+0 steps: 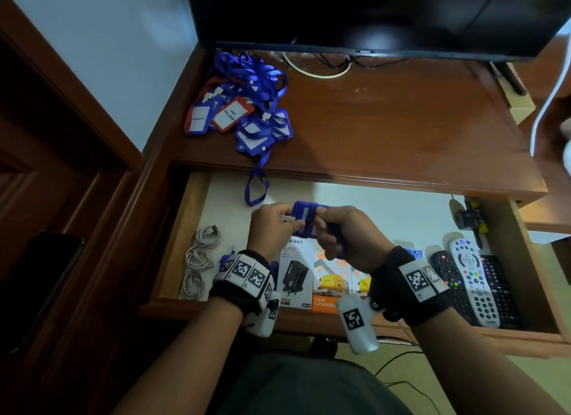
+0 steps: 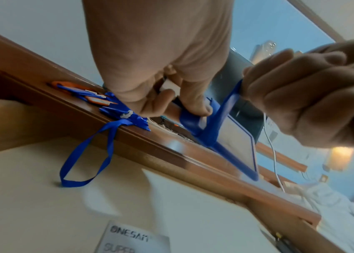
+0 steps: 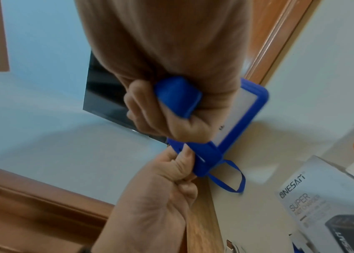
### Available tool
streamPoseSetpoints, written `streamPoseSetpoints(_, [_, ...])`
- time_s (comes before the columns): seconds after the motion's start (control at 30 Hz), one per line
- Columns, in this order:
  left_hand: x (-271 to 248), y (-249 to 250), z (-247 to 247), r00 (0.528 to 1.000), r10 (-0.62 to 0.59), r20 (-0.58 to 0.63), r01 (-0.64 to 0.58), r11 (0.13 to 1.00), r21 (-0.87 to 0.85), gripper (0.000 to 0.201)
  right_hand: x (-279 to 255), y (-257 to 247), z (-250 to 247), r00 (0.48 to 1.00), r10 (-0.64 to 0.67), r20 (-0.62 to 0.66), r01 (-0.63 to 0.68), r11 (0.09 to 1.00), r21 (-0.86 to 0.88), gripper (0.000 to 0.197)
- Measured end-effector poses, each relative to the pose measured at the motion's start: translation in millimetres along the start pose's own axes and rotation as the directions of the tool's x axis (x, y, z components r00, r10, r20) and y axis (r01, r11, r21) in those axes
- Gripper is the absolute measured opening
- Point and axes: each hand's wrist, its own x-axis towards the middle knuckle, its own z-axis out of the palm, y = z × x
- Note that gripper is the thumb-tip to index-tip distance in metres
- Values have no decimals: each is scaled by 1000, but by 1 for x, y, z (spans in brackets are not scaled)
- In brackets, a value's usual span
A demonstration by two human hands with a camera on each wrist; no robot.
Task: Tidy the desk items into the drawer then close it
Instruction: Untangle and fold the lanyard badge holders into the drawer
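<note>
Over the open drawer both hands hold one blue badge holder with a white card inside. My left hand pinches its slotted top end, by the white clip. My right hand is a fist round the bunched blue lanyard, and one strap runs across the holder. On the desk top at the back left, a pile of blue and orange badge holders with lanyards lies tangled. One lanyard loop hangs from it over the desk edge into the drawer.
Inside the drawer lie coiled white cables, charger boxes under my wrists, several remotes at the right and small items in the back right corner. A dark monitor stands at the desk's back.
</note>
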Motion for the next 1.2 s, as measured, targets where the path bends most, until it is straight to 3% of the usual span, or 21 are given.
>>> streamPoseSetpoints(0.13, [0, -9, -3, 983, 113, 147, -134, 980, 144, 13, 3, -2, -10, 991, 58, -122, -54, 998, 35, 34])
streamPoseSetpoints(0.27, [-2, -7, -14, 922, 166, 349, -274, 918, 287, 11, 3, 3, -18, 979, 97, -181, -108, 993, -52, 36])
streamPoseSetpoints(0.37, [2, -1, -27, 898, 94, 429, -168, 976, 139, 26, 3, 6, -23, 983, 50, -176, -79, 984, -160, 41])
streamPoseSetpoints(0.47, [2, 9, -40, 875, 95, 476, -77, 995, -57, 27, 5, 9, -27, 998, -8, -54, -2, 985, -172, 43])
streamPoseSetpoints(0.6, [0, 14, -39, 900, 132, 416, 9, 948, -319, 26, 4, 8, -20, 991, -116, 59, 117, 993, -13, 23])
streamPoseSetpoints(0.7, [-5, 16, -29, 936, 143, 321, 63, 831, -553, 26, 9, 15, -8, 984, -146, 103, 127, 977, 172, 10])
streamPoseSetpoints(0.8, [-9, 17, -24, 944, 128, 303, 150, 652, -743, 30, 20, 22, 4, 978, -160, 135, 127, 966, 226, 21])
streamPoseSetpoints(0.93, [-11, 15, -24, 943, 162, 291, 177, 496, -850, 46, 24, 16, 15, 968, -199, 156, 163, 963, 215, 29])
streamPoseSetpoints(1.07, [-9, 15, -28, 958, 134, 253, 159, 485, -860, 72, 27, 19, 14, 955, -225, 195, 189, 964, 187, 21])
streamPoseSetpoints(1.2, [-13, 8, -32, 969, 89, 233, 152, 530, -834, 67, 28, 28, 12, 944, -203, 260, 150, 966, 209, 21])
